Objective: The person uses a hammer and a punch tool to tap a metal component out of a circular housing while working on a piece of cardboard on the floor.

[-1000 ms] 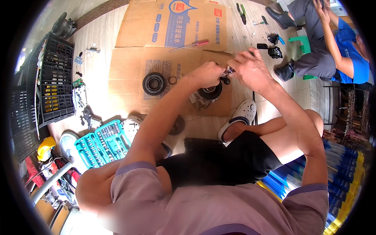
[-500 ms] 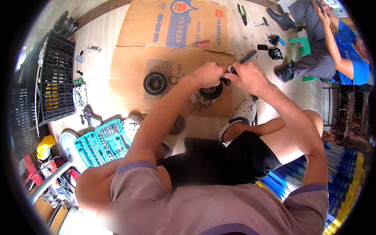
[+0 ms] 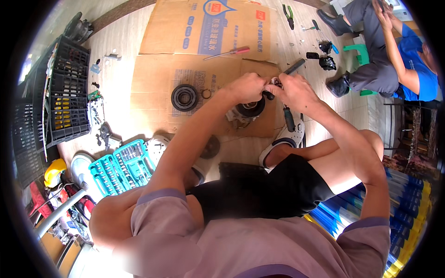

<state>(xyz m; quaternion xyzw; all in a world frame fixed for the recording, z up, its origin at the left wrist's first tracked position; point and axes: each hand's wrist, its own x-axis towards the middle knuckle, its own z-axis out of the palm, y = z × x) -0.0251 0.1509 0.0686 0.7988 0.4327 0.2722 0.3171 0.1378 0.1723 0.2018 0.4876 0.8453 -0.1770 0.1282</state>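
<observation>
Both my hands meet over a metal car part with a black round top (image 3: 251,110), which looks like a compressor and stands on the cardboard. My right hand (image 3: 296,90) is closed around a ratchet wrench, whose shiny round head (image 3: 276,82) shows between my hands. A dark handle (image 3: 289,119) sticks out below that hand, and a black bar (image 3: 295,66) beyond it. My left hand (image 3: 249,88) is closed beside the ratchet head; its grip is hidden. To the left lie a black pulley with a bearing (image 3: 184,97) and a thin ring (image 3: 206,94).
A red-handled screwdriver (image 3: 227,53) lies on the flattened cardboard (image 3: 157,78). An open teal socket set (image 3: 123,167) and a black crate (image 3: 67,92) stand left. Pliers (image 3: 288,17) lie at the far right, near a person on a green stool (image 3: 357,53).
The dark handle below my right hand has swung to the left, out from behind my wrist. My hands stay nearly in place over the metal part.
</observation>
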